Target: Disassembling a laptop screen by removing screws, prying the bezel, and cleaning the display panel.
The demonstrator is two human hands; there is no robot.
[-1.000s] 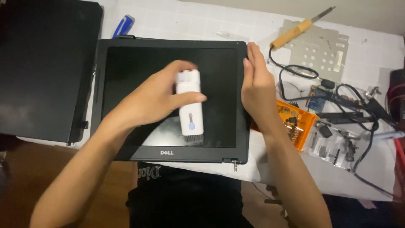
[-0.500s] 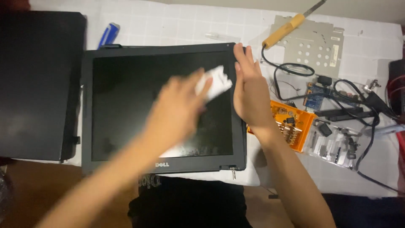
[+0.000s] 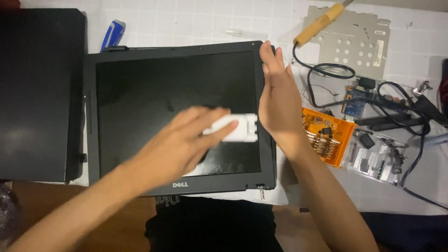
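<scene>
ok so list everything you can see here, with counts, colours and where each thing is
laptop screen panel: 1, black, centre, flat on table
white tool: 1, white, on the screen, in left hand
black panel: 1, black, far left
pen-like object: 1, blue, above screen's top left corner
soldering iron: 1, yellow handle, top, right of centre
metal plate: 1, grey, perforated, top right
bit case: 1, orange, right of screen
circuit board: 1, blue, right
cables: several, black, right
table: 1, white
left hand: holding white tool
right hand: on screen's right edge

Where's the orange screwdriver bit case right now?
Head view, right side: the orange bit case lies on the table beside the laptop screen panel, next to the right hand's wrist.
</scene>
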